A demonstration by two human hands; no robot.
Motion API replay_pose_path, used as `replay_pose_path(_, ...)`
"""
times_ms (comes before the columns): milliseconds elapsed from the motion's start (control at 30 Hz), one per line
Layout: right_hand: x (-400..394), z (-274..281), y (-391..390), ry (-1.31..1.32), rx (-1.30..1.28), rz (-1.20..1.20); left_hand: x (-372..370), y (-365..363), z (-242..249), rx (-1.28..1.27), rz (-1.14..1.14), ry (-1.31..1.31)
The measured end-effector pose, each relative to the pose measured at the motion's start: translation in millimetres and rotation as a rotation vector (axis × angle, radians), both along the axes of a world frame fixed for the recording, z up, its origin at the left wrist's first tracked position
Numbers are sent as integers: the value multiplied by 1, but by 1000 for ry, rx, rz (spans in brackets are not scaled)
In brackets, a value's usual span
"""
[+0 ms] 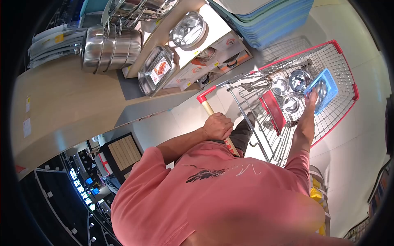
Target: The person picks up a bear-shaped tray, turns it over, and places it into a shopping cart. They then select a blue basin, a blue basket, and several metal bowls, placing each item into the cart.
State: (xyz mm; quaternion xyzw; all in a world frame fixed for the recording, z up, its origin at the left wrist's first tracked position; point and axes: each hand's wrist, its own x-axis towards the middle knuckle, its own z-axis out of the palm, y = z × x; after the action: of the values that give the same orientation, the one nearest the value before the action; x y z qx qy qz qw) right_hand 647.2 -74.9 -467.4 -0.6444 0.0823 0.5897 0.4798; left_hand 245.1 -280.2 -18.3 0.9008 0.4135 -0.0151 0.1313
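Observation:
My left hand (218,126) is closed around the handle (207,108) of a wire shopping cart (344,78) with red trim. My right hand (312,97) reaches down into the cart, its fingers at the rim of a shiny steel bowl (321,89) in a blue plastic basket (333,87). The fingertips are partly hidden, but they appear to grip the bowl. Beside the basket lie several round steel pieces, among them a larger bowl (299,80) and two smaller ones, one at the back (280,85) and one nearer (291,104).
On the left, a wooden display shelf (65,94) carries steel pots (113,48), a rectangular steel tray (156,70) and a round steel dish (188,30). Stacked blue plastic goods (266,24) stand beyond the cart. A red panel (273,111) sits at the cart's near end.

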Motion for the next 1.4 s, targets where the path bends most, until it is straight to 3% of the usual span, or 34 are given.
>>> replay_pose_path(167,-8,45,-10,-257,-40,36,0,1,1,-21,-7,-20)
replay_pose_path(267,-5,25,-8,-399,-131,18,-2,0,-2,-16,-2,-20)
replay_pose_path(300,-11,47,-11,-524,-104,40,-1,-1,-2,-28,9,3)
replay_pose_path(333,-7,31,-12,-540,-32,105,-1,0,-1,-32,-10,-18)
replay_pose_path(367,-5,33,-17,-523,154,170,0,1,0,-28,5,-22)
replay_pose_path(400,-18,58,-22,-523,236,83,1,0,0,-29,14,-27)
replay_pose_path(433,-26,104,-33,-675,297,190,2,-3,-3,-44,-22,-61)
replay_pose_path(600,-71,282,-90,-689,495,242,6,3,-15,20,-38,-87)
replay_pose_path(700,-101,348,-134,-740,591,214,16,8,-17,11,-19,-95)
replay_pose_path(833,-137,403,-207,-889,431,364,38,23,-11,-52,-95,-125)
replay_pose_path(900,-156,434,-250,-943,227,483,39,31,-12,-73,-180,-165)
replay_pose_path(933,-171,430,-266,-1160,379,348,37,36,-4,-58,-228,-171)
replay_pose_path(1033,-184,427,-292,-1405,242,244,23,59,4,-32,-354,-105)
replay_pose_path(1167,-173,397,-308,-1466,15,304,27,78,-11,-16,-415,3)
replay_pose_path(1233,-167,406,-304,-1271,-269,636,37,85,-28,5,-385,-1)
replay_pose_path(1267,-166,398,-299,-1354,-253,481,42,89,-32,0,-338,9)
replay_pose_path(1400,-156,398,-289,-1333,-331,397,57,98,-10,-39,-283,180)
